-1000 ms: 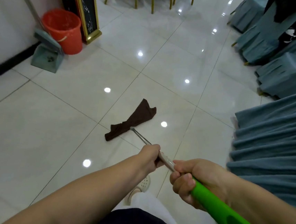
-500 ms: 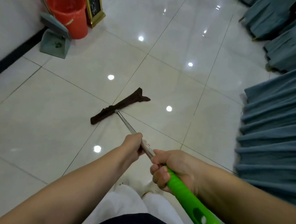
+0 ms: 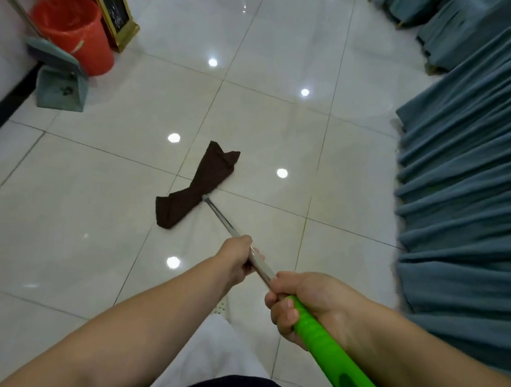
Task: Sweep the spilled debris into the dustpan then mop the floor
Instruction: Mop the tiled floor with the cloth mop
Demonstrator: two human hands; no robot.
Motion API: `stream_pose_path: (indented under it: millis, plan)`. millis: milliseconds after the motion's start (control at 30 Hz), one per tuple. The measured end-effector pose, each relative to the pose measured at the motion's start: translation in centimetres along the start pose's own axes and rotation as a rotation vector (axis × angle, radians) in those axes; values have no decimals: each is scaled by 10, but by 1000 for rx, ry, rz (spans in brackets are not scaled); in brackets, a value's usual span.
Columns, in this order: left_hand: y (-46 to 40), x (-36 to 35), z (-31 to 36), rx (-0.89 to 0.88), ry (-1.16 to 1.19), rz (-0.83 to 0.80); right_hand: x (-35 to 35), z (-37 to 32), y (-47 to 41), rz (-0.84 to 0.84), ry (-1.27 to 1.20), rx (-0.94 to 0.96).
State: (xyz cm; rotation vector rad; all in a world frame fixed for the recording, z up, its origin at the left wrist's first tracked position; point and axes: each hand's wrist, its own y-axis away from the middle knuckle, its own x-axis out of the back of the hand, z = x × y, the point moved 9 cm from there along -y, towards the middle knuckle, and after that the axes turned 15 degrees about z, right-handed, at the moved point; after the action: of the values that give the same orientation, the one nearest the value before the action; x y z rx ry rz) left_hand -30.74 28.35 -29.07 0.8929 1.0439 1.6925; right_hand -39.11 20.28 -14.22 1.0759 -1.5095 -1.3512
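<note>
1. Mopping is judged the step in hand: right hand is clamped on the green handle, left hand on the metal shaft just ahead.
2. Brown mop cloth lies flat on the floor, beyond both grips.
3. Dustpan stands at the floor's far-left edge.
4. Next move calls for steady downward pressure.

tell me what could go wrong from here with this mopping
The brown mop cloth lies twisted and bunched at the pole's end, so it may smear rather than wipe. The blue table skirt hangs close on the right; a wide stroke could snag it. The glossy tile floor may turn slippery near the person's feet.
</note>
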Motion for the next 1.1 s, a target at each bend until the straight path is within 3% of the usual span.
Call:
stream_pose_path:
  millis: [367,667,1100]
  plan:
    - [68,-75,-149,108,-74,-100,140,111,8,136,-91,5]
    - [123,-128,-239,162,-139,-209,213,169,27,228,-244,42]
    - [179,-152,-294,82,-390,-254,252,216,65,115,-489,59]
